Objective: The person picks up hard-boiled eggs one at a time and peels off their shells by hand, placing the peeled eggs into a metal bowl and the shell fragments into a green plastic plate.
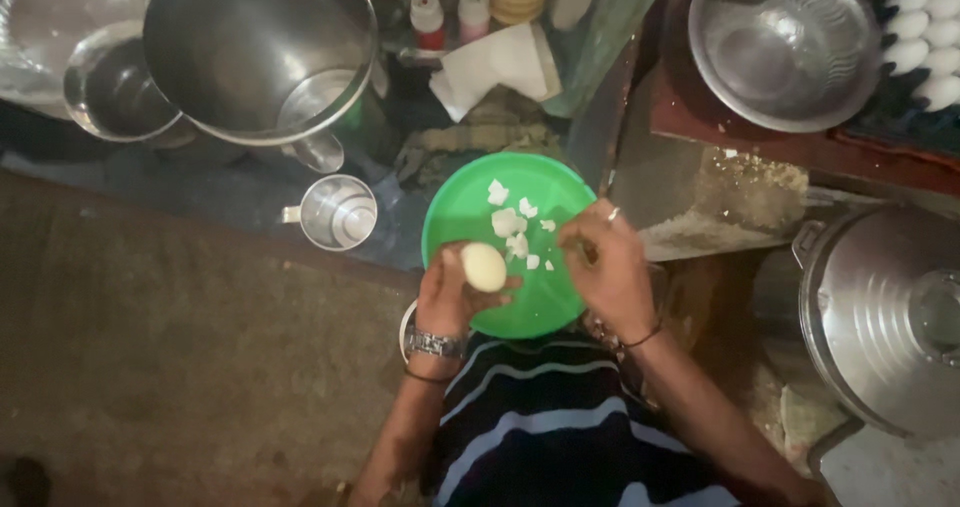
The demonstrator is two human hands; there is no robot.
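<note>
Egg (484, 266), one and pale, sits in the fingers of the left hand (452, 295), which is closed around it over the near edge of a green plate (460, 212). One wristwatch (435, 344) circles that wrist. The right hand (610, 267) hovers over the plate's right rim with its fingers pinched narrow; whether they grip a scrap of shell I cannot tell. On the plate lie about seven white shell pieces (508, 221) (the smaller ones blur together, so the count is rough).

Beyond the plate stand one small steel cup (338, 212), one large steel pot (262, 49) tilted toward the camera, and one steel bowl (112, 89) at its left. Two small capped bottles (428, 17), one red and one pink, stand at the top, their tops cut by the frame. One wide steel basin (790, 52) rests upper right, and beside it a tray of white eggs (925, 37) runs out of view, so their number cannot be told. One lidded steel pot (890, 317) at the right is partly cut off too. The striped shirt (550, 437) hides whatever lies below the plate.
</note>
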